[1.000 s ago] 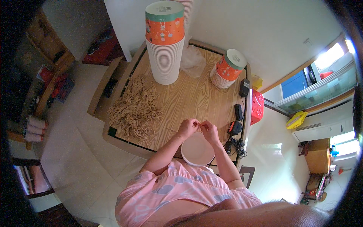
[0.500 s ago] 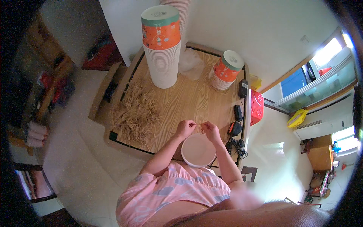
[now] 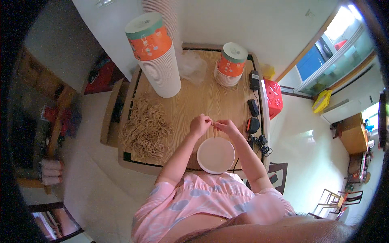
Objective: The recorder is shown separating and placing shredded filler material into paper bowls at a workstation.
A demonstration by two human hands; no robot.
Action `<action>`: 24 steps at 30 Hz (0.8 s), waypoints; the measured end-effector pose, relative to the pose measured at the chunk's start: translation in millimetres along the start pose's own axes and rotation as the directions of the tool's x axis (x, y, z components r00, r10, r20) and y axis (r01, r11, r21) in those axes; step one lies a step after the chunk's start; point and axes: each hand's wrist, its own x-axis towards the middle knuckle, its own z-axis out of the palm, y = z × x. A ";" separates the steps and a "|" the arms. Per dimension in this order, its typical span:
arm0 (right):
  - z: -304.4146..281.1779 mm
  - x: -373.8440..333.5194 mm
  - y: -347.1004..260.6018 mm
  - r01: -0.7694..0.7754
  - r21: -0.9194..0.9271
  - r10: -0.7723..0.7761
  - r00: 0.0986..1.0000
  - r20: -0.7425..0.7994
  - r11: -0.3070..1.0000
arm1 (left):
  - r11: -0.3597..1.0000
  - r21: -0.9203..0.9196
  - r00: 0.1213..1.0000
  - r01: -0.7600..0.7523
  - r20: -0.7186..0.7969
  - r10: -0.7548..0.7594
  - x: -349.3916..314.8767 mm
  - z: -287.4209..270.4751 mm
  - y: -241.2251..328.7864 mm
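My left hand (image 3: pixel 201 124) and my right hand (image 3: pixel 227 126) meet over the near part of the table, fingertips pinched almost together. A thin cord, barely visible, runs between them. Just below lies a round white paper tub (image 3: pixel 216 155), its broad pale face toward me at the near table edge. To the left spreads a loose heap of tan twisted cords (image 3: pixel 146 128). Behind it rises a tall stack of upside-down paper tubs (image 3: pixel 159 67), the top one orange with a green band. A shorter similar stack (image 3: pixel 231 67) stands at the far right, with cords around its lower part.
Black power adapters (image 3: pixel 253 107) and a tangled cable (image 3: pixel 261 145) line the table's right side. Crumpled clear plastic (image 3: pixel 192 67) lies between the stacks. A red plastic stool (image 3: pixel 273 97) stands beyond the right edge. An open cardboard box (image 3: pixel 113 111) sits against the left edge.
My hands have drawn closer together, and the right fingers now point toward the left ones. The whole view has turned and shifted slightly; the stacks and cord heap stay put.
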 end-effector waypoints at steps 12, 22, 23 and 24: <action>0.8 8.0 24.8 0.003 0.063 -0.005 1.000 0.025 0.998 | 0.987 0.121 0.983 -0.108 0.161 0.088 7.1 -5.5 1.1; -5.9 13.1 29.1 -0.037 0.029 0.034 0.994 0.108 0.999 | 0.961 0.253 0.985 -0.112 0.155 0.074 -0.6 -13.5 22.9; -8.0 12.0 28.6 -0.040 0.032 0.036 0.994 0.107 0.999 | 0.964 0.240 0.989 -0.115 0.123 0.087 -3.4 -12.3 24.1; -9.6 10.5 26.7 -0.070 0.074 0.057 0.986 0.158 0.995 | 0.967 0.227 0.991 -0.116 0.089 0.098 -6.4 -11.7 24.9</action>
